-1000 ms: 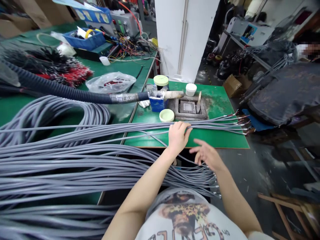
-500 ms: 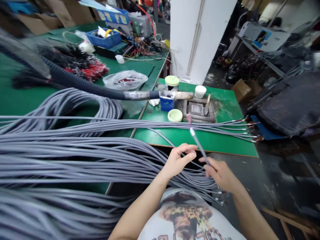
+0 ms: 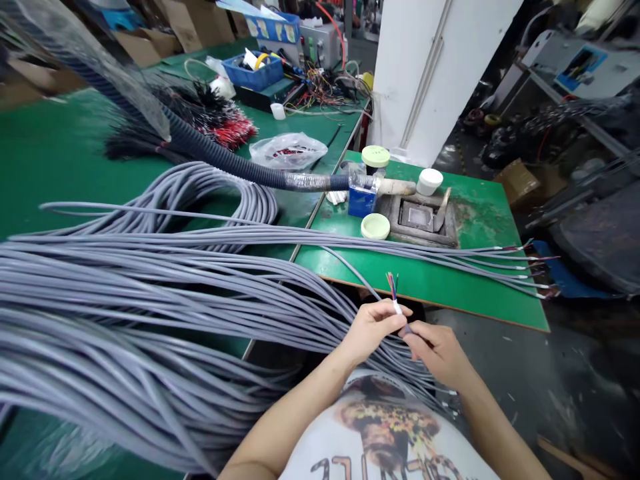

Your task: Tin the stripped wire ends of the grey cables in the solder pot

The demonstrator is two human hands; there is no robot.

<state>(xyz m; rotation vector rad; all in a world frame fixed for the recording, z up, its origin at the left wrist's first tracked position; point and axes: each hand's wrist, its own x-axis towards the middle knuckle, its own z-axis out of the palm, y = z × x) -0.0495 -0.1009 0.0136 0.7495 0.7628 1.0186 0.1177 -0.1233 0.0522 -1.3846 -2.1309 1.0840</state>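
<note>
Two bare hands meet low in the middle of the view, just above a printed white T-shirt (image 3: 385, 433). The left hand (image 3: 373, 331) is closed around a single grey cable (image 3: 350, 272), just below a white band on it. The right hand (image 3: 439, 353) pinches the same cable a little lower, between thumb and fingers. The cable's end points up and away from the body, its sheath stripped to show thin coloured wires (image 3: 392, 285).

That cable runs back over a green board (image 3: 480, 280) at the far right. Other grey cables cross the board, their stripped ends (image 3: 530, 267) fanning out past its right edge. A huge grey cable bundle (image 3: 150, 293) fills the near left, with a looser coil (image 3: 215, 193) beyond it on a green bench (image 3: 60, 140).

On the board, far from the hands, sit a square metal tray in a dark frame (image 3: 417, 217), a pale green lid (image 3: 375, 227), a white jar (image 3: 429, 181), a green-lidded jar (image 3: 375, 157) and a blue box (image 3: 361, 201). A black ribbed hose (image 3: 240, 160) ends above the board. Farther left on the bench lie a plastic bag (image 3: 289, 151), a bunch of red and black wires (image 3: 220, 127) and a blue bin (image 3: 253, 77).
</note>
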